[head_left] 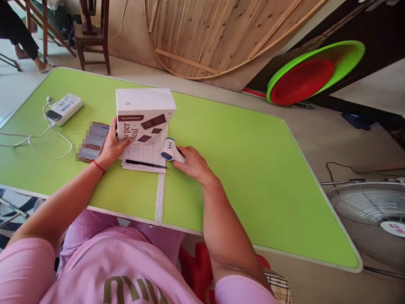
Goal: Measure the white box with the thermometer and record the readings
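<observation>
My left hand (113, 145) grips the lower left corner of a white box (145, 101) printed "NutriMotion" and "Su-per Meal". The box is upright over sheets of paper covered in writing (148, 154); whether it rests on them I cannot tell. In my right hand (193, 164) is a white and blue infrared thermometer (171, 151), its head close to the box's lower right side. My fingers wrap its handle. A black pen (144, 164) lies across the paper. Left of my left hand lies a phone (93, 141) with a partly blurred screen.
All this is on a green folding table (253, 169). A white power strip (65, 109) with white cables lies at the left. On the floor at right stands a fan (363, 202). Behind are a wooden chair (91, 42), a round wooden board (205, 33) and a green basin (348, 55).
</observation>
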The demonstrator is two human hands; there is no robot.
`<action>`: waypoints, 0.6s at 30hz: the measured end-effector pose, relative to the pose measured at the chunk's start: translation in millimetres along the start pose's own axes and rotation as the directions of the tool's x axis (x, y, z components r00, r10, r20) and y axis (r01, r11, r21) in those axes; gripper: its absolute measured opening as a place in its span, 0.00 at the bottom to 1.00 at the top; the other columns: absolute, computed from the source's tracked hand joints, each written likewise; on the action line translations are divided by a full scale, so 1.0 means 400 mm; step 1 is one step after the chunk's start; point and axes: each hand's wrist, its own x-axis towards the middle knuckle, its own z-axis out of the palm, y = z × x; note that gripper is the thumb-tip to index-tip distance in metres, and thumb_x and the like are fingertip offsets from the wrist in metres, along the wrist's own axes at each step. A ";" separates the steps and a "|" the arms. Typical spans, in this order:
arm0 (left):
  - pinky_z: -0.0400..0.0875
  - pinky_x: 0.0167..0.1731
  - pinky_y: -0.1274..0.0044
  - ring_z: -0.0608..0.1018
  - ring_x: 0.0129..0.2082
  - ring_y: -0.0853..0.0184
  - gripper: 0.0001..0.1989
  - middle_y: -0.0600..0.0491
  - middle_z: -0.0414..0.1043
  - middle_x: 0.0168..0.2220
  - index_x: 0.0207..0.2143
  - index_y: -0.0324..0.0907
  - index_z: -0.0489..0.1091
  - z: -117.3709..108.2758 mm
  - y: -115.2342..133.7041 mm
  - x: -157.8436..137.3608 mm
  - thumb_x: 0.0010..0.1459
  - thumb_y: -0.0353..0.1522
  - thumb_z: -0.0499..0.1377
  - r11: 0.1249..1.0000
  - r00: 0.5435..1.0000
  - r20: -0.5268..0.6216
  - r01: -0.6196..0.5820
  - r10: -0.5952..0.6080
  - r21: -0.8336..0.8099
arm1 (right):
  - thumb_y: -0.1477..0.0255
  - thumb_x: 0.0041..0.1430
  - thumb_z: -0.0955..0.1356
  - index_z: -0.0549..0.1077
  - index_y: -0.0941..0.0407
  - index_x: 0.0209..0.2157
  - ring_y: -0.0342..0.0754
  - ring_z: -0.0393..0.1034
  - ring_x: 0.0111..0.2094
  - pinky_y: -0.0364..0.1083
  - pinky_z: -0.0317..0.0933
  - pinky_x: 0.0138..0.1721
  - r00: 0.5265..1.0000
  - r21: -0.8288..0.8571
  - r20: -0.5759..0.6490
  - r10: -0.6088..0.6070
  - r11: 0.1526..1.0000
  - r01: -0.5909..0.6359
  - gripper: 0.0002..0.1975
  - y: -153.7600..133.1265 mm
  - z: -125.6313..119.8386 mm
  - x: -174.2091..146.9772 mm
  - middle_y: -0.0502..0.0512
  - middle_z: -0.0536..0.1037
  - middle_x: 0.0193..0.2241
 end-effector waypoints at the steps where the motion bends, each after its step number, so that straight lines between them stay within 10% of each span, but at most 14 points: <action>1: 0.69 0.64 0.59 0.69 0.67 0.48 0.46 0.39 0.63 0.68 0.67 0.44 0.57 -0.001 0.007 -0.001 0.55 0.57 0.66 1.000 1.000 0.003 0.005 -0.005 0.010 | 0.69 0.56 0.70 0.78 0.57 0.53 0.57 0.74 0.45 0.50 0.66 0.42 1.000 0.006 -0.009 -0.001 1.000 0.001 0.22 0.000 0.004 0.000 0.62 0.79 0.44; 10: 0.75 0.57 0.60 0.72 0.63 0.52 0.43 0.41 0.67 0.63 0.70 0.48 0.54 0.013 0.057 -0.019 0.59 0.50 0.66 0.988 0.989 -0.039 0.145 -0.144 0.051 | 0.66 0.44 0.75 0.81 0.56 0.41 0.52 0.74 0.34 0.50 0.67 0.35 0.980 0.263 -0.190 0.054 0.965 -0.002 0.20 0.010 0.022 -0.001 0.57 0.81 0.35; 18: 0.76 0.53 0.58 0.77 0.53 0.51 0.40 0.39 0.73 0.56 0.67 0.41 0.59 0.025 0.098 -0.037 0.61 0.52 0.63 0.980 0.984 0.005 0.177 -0.179 0.089 | 0.56 0.47 0.74 0.77 0.54 0.34 0.47 0.71 0.27 0.48 0.69 0.31 0.944 0.710 -0.323 0.073 0.678 0.191 0.17 -0.070 0.000 -0.058 0.49 0.79 0.27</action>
